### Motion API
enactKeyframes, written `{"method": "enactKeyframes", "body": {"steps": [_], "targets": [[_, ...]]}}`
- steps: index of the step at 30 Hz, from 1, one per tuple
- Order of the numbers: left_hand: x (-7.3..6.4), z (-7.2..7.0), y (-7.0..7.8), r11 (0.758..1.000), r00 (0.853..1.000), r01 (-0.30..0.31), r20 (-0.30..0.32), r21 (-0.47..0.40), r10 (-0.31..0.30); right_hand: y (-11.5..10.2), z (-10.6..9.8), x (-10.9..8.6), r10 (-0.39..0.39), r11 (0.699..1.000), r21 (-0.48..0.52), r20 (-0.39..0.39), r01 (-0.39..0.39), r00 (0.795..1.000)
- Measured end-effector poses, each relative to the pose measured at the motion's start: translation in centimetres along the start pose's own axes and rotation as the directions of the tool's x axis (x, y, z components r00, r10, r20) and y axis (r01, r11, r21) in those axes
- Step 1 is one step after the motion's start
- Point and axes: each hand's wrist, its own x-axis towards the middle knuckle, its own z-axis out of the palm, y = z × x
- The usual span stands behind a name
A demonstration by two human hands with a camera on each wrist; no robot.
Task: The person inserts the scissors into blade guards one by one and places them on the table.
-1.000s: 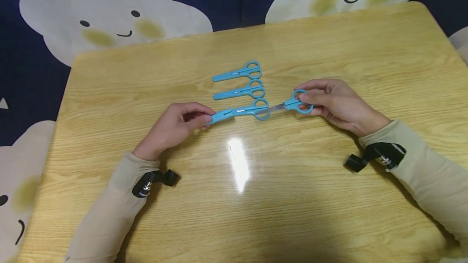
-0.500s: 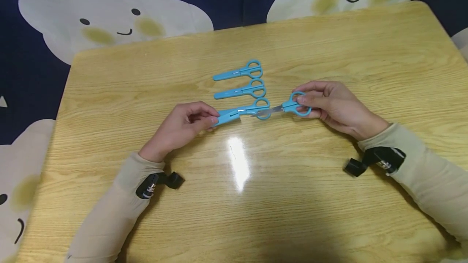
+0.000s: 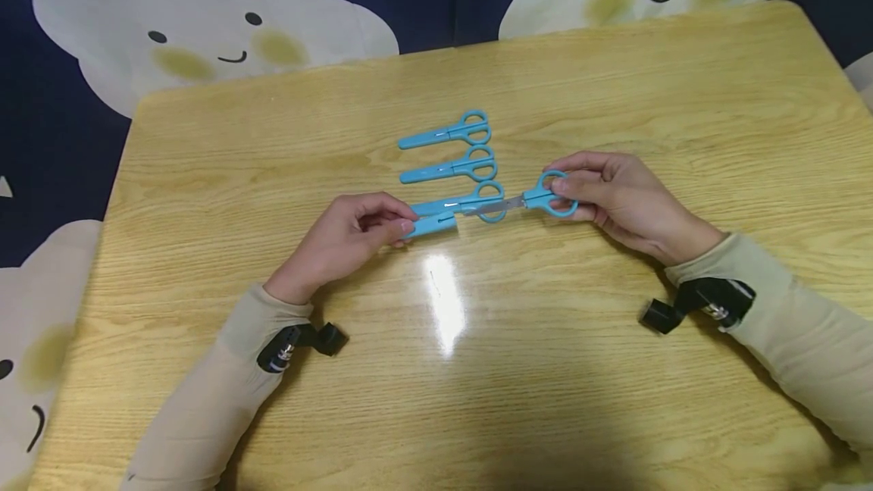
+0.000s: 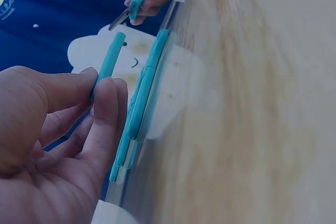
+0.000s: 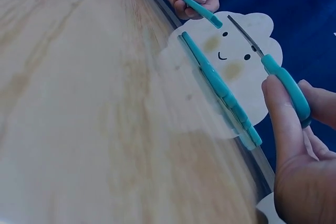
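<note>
My left hand (image 3: 351, 237) pinches a blue scissors sheath (image 3: 433, 225) by its closed end, the mouth facing right. My right hand (image 3: 624, 199) holds a pair of blue-handled scissors (image 3: 539, 199) by the finger loops, its bare metal blades pointing left toward the sheath. A small gap separates the blade tips from the sheath's mouth. In the left wrist view the sheath (image 4: 111, 59) is raised off the table, and the right wrist view shows the scissors (image 5: 286, 85) raised too. Just behind the held sheath lies a sheathed pair of scissors (image 3: 487, 189), partly covered by the sheath and blades.
Two more sheathed blue scissors, the far pair (image 3: 443, 132) and the middle pair (image 3: 443, 170), lie in a column behind, loops to the right. All rest on a wooden table (image 3: 546, 362). A dark cloth with cloud faces (image 3: 204, 14) hangs along the far edge.
The left hand has moved right and slightly toward me with the sheath, which now sits in front of the nearest lying scissors. The right hand has shifted slightly left with its scissors.
</note>
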Motion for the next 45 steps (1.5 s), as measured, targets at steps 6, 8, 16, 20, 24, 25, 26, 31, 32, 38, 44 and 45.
{"method": "enactKeyframes", "body": {"steps": [6, 8, 16, 20, 24, 25, 26, 31, 32, 38, 44, 45], "targets": [[0.0, 0.2, 0.1, 1.0, 1.0, -0.02, 0.012, -0.016, 0.021, 0.0, 0.2, -0.1, 0.003, 1.0, -0.009, 0.001, -0.003, 1.0], [0.0, 0.3, 0.1, 1.0, 1.0, -0.025, 0.012, -0.015, 0.026, 0.0, 0.3, -0.1, 0.005, 1.0, -0.008, 0.002, -0.005, 1.0], [-0.1, 0.5, 0.2, 1.0, 0.999, -0.028, 0.015, -0.009, 0.028, 0.1, 0.4, -0.1, 0.006, 1.0, -0.009, 0.0, -0.006, 1.0], [-0.1, 0.6, 0.3, 1.0, 1.0, -0.026, 0.014, -0.004, 0.026, 0.3, 0.5, -0.1, -0.004, 1.0, -0.017, 0.005, 0.004, 1.0], [-0.1, 0.7, 0.3, 1.0, 1.0, -0.021, 0.013, 0.006, 0.021, 0.4, 0.6, -0.1, -0.014, 0.999, -0.044, 0.009, 0.014, 1.0], [-0.1, 0.7, 0.3, 1.0, 1.0, -0.02, 0.013, 0.008, 0.02, 0.4, 0.7, -0.1, -0.013, 0.999, -0.05, 0.007, 0.013, 1.0], [-0.1, 0.7, 0.2, 1.0, 1.0, -0.019, 0.013, 0.009, 0.018, 0.4, 0.7, -0.2, -0.011, 0.998, -0.06, 0.003, 0.011, 1.0], [0.1, 0.9, 0.1, 1.0, 1.0, -0.019, 0.017, 0.021, 0.018, 0.6, 1.2, -0.3, 0.007, 0.996, -0.091, -0.03, -0.01, 1.0], [0.1, 0.9, 0.1, 1.0, 1.0, -0.02, 0.018, 0.022, 0.019, 0.6, 1.3, -0.3, 0.007, 0.995, -0.1, -0.037, -0.011, 0.999], [0.2, 1.1, 0.0, 1.0, 0.999, -0.015, 0.029, 0.004, 0.015, 0.9, 1.7, -0.6, 0.011, 0.969, -0.247, -0.091, -0.033, 0.996], [0.2, 1.2, 0.0, 0.999, 0.999, -0.019, 0.027, -0.038, 0.02, 0.7, 2.2, -0.7, 0.013, 0.911, -0.408, -0.112, -0.058, 0.994], [0.1, 1.2, 0.0, 0.999, 0.999, -0.019, 0.028, -0.048, 0.021, 0.7, 2.3, -0.7, 0.016, 0.907, -0.416, -0.108, -0.06, 0.994]]}}
